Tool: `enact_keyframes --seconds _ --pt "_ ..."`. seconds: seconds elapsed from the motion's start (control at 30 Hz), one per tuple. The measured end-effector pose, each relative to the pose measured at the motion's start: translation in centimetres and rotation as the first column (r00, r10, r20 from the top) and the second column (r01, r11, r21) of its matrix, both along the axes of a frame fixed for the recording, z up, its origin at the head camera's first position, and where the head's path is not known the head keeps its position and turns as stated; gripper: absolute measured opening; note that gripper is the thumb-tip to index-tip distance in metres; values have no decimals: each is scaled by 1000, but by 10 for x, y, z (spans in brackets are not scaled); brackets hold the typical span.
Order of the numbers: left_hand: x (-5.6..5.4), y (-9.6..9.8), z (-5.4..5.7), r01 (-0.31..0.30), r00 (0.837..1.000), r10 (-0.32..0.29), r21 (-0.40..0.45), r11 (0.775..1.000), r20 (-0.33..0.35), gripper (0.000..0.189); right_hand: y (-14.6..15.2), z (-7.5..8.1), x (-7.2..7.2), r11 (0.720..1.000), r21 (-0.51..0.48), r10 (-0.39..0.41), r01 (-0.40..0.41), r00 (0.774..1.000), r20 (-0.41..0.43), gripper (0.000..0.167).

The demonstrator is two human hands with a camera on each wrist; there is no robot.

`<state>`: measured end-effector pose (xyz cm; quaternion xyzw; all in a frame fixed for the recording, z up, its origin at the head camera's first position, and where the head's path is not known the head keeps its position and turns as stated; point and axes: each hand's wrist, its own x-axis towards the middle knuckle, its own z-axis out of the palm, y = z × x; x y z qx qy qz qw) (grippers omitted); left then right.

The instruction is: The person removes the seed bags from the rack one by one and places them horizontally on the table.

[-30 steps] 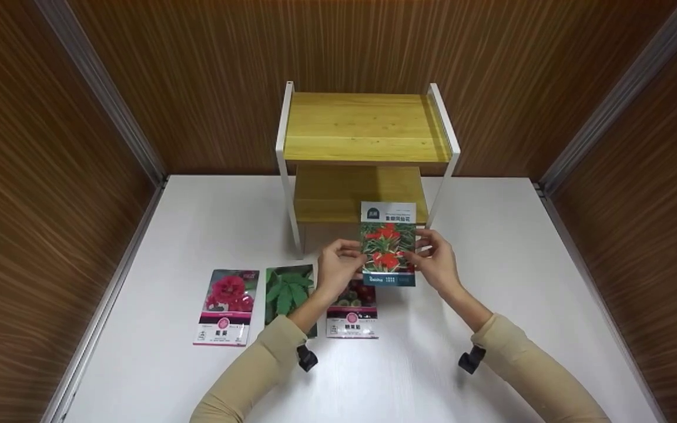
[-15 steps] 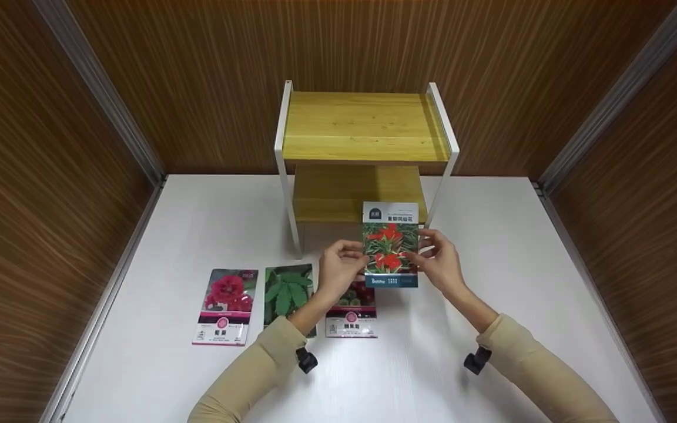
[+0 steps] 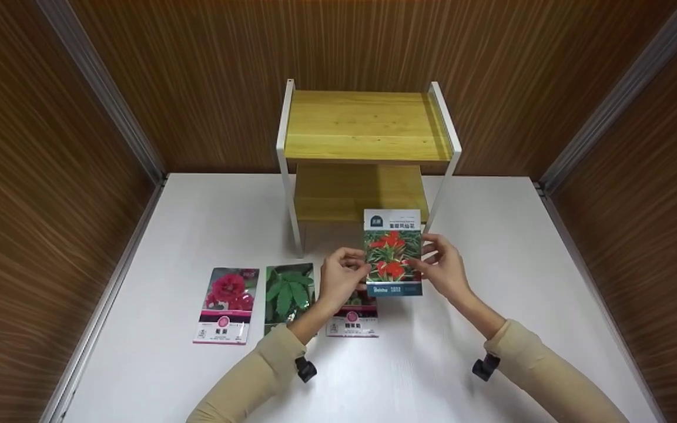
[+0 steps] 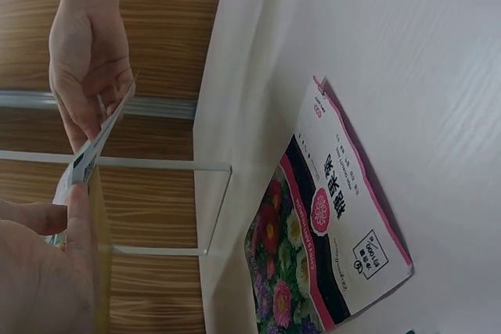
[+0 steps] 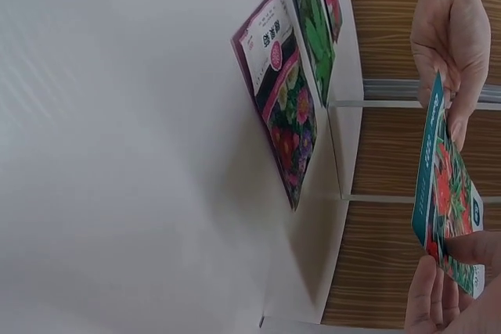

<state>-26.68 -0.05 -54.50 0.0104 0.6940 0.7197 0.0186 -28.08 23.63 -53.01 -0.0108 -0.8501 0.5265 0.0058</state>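
Observation:
A seed packet with red flowers (image 3: pixel 393 252) is held up off the table, its printed front toward the head camera. My left hand (image 3: pixel 341 276) pinches its left edge between thumb and fingers. On the opposite edge my right hand (image 3: pixel 445 270) pinches it, thumb across the front, as the right wrist view also shows. Below the left hand lies a seed packet with mixed daisy-like flowers (image 4: pixel 317 224), its upper part hidden in the head view. Left of it rest a green-leaf packet (image 3: pixel 288 296), partly covered by the left forearm, and a pink-flower packet (image 3: pixel 224 305).
A two-tier shelf with wooden boards (image 3: pixel 368 126) and a white frame stands behind the hands. The held packet overlaps the front of its lower board (image 3: pixel 338 194). Wood-grain panels (image 3: pixel 209 76) surround the white table (image 3: pixel 509 235) at the back and sides.
The red-flower packet and both hands have come slightly nearer the person and a little to the right. Both hands keep their hold, and the packets on the table have stayed put.

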Motion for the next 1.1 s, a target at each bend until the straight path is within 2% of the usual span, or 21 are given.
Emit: enact_keyframes --seconds 0.3,0.53,0.83,1.0,1.1 --pt "12 1 -12 14 1000 -14 14 1000 7 26 1 -5 10 1000 30 -2 1 999 39 61" --pt "17 4 -22 -1 997 -1 28 1000 75 26 2 -15 18 999 49 -15 13 999 38 60" --pt "22 9 -39 8 999 -7 -19 1000 53 25 6 -28 23 999 27 -31 28 992 124 59" --pt "26 12 -49 21 997 -20 -4 1000 68 26 8 -38 28 999 38 -40 35 989 140 59" --pt "28 14 -55 21 996 -19 -22 1000 86 26 10 -44 30 999 40 -42 36 988 150 59"
